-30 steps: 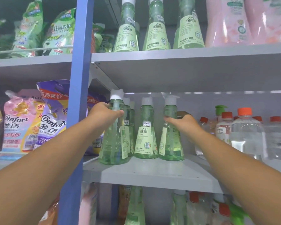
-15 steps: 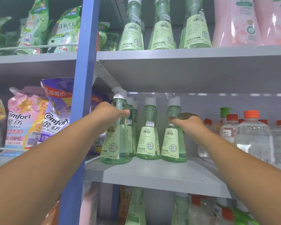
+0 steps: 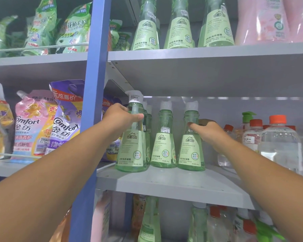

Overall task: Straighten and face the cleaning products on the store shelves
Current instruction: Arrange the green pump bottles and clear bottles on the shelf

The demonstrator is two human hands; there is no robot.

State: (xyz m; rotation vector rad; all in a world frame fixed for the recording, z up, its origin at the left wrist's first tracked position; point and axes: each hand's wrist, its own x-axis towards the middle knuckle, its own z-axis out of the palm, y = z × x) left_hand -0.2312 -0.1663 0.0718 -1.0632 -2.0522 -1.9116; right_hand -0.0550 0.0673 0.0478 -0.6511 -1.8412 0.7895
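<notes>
Gripping the neck of the leftmost green laundry gel bottle (image 3: 131, 137) with my left hand (image 3: 120, 119), I see it upright at the front of the grey middle shelf (image 3: 164, 182), label facing out. My right hand (image 3: 205, 131) wraps the neck of the right-hand green bottle (image 3: 191, 145). A third bottle (image 3: 163, 140) stands untouched between them.

Three green bottles stand upright in a row on the middle shelf (image 3: 173, 184), white caps up, pale labels facing out. The left bottle (image 3: 132, 145) sits nearest the edge (a price sticker on its cap); the middle bottle (image 3: 164, 145) and right bottle (image 3: 191, 147) stand just beside each other, slightly farther back.
</notes>
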